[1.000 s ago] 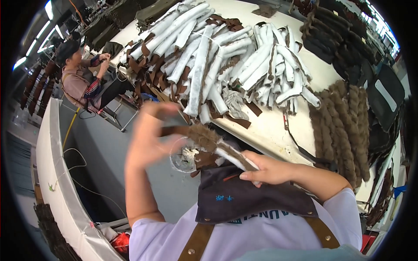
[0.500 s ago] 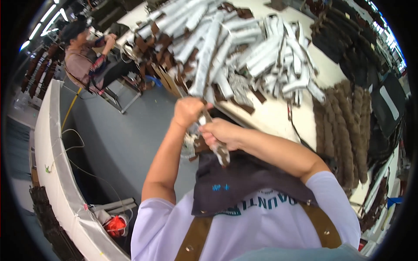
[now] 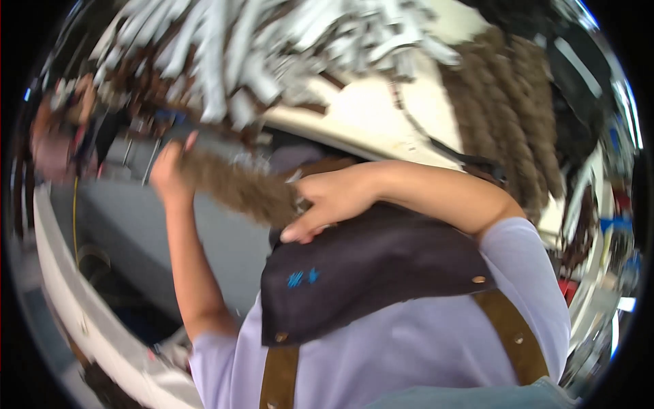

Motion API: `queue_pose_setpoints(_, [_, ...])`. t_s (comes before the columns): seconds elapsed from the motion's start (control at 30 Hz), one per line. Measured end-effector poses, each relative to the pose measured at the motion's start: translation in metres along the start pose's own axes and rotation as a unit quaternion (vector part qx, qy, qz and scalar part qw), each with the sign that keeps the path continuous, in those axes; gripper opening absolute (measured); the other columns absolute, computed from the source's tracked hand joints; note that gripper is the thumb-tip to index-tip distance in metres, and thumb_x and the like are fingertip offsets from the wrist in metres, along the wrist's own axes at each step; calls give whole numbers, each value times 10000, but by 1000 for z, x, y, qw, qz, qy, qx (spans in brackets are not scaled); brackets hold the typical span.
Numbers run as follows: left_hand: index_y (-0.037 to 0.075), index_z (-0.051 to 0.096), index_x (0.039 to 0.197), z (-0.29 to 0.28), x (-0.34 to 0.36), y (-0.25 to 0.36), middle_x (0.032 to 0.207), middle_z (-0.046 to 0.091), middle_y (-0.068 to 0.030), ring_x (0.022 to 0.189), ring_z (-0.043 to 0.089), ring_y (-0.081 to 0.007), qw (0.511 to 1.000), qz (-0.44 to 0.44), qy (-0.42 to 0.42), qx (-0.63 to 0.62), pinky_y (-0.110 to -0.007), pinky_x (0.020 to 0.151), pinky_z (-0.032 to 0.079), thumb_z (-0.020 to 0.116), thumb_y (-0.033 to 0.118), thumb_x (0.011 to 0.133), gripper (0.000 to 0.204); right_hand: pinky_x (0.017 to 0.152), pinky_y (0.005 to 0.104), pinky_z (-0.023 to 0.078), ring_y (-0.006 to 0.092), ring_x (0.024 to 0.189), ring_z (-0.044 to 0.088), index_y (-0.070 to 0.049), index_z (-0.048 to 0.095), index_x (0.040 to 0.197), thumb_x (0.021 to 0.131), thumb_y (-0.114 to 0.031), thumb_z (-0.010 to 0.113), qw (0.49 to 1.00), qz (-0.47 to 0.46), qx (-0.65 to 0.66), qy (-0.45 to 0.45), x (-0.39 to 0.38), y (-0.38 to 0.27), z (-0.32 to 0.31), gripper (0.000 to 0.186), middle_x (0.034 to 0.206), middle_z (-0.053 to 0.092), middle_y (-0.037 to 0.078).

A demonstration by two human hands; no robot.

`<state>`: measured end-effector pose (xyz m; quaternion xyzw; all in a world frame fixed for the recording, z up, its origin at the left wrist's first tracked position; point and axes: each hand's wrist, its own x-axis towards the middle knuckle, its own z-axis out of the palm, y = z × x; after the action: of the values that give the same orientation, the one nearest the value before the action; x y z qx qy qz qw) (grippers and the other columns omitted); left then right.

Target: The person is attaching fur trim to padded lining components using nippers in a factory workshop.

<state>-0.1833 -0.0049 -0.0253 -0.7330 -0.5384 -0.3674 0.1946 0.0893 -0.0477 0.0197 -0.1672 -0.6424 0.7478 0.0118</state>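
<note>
A fluffy brown fur strip (image 3: 238,191) is stretched between my two hands in front of my dark apron (image 3: 381,273), blurred by motion. My left hand (image 3: 172,170) is closed around its far left end. My right hand (image 3: 334,203) grips the other end close to the apron's upper edge, thumb pointing left. Part of that end is hidden under the right hand.
Beyond my hands, a cream table (image 3: 371,112) bears a heap of white-backed strips (image 3: 214,61). Brown fur strips (image 3: 507,112) lie side by side at the right. A blurred co-worker (image 3: 65,140) sits far left; a white partition (image 3: 88,320) runs down the left.
My hands have moved apart, the left one going left and down. The strip, earlier bunched white between both fists, now shows its brown fur side. The view has shifted rightward.
</note>
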Motion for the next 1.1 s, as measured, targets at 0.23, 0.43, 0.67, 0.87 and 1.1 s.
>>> queue_pose_setpoints(0.23, [41, 488, 630, -1, 19, 30, 574, 503, -113, 487, 475, -289, 987, 142, 70, 24, -369, 447, 393, 702, 82, 717, 235, 443, 289, 373, 124, 475, 447, -32, 487, 697, 764, -165, 613, 961, 22, 253, 108, 32, 18, 10, 195, 655, 516, 48])
queue_pose_setpoints(0.43, [42, 494, 685, 42, -4, 2, 610, 527, -107, 505, 494, -297, 987, 157, -8, -31, -370, 448, 396, 654, 39, 746, 171, 379, 281, 353, 105, 444, 373, -15, 447, 695, 857, -165, 526, 917, 73, 339, 195, -13, 3, 25, 234, 600, 411, 39])
queue_pose_setpoints(0.67, [35, 504, 685, 56, -26, -28, 628, 547, -127, 536, 523, -312, 989, 122, -71, -39, -368, 465, 411, 686, 63, 717, 187, 501, 276, 413, 114, 565, 440, -8, 404, 850, 910, -332, 440, 941, 110, 180, 264, -74, 11, 34, 332, 695, 465, 59])
queue_pose_setpoints(0.87, [46, 451, 624, 49, -46, -41, 540, 461, -148, 485, 457, -312, 993, 57, -92, 55, -402, 434, 362, 668, 88, 749, 253, 597, 254, 449, 111, 669, 501, -11, 414, 1057, 908, -359, 432, 943, 95, 69, 311, -92, 21, 30, 378, 788, 525, 74])
queue_pose_setpoints(1.1, [61, 512, 694, 10, -37, -51, 668, 554, -93, 584, 524, -295, 993, 53, -81, 66, -360, 499, 419, 666, 116, 737, 168, 463, 203, 212, 46, 516, 248, -110, 392, 964, 912, -140, 433, 879, -2, 267, 395, -102, 22, 40, 73, 671, 334, -37])
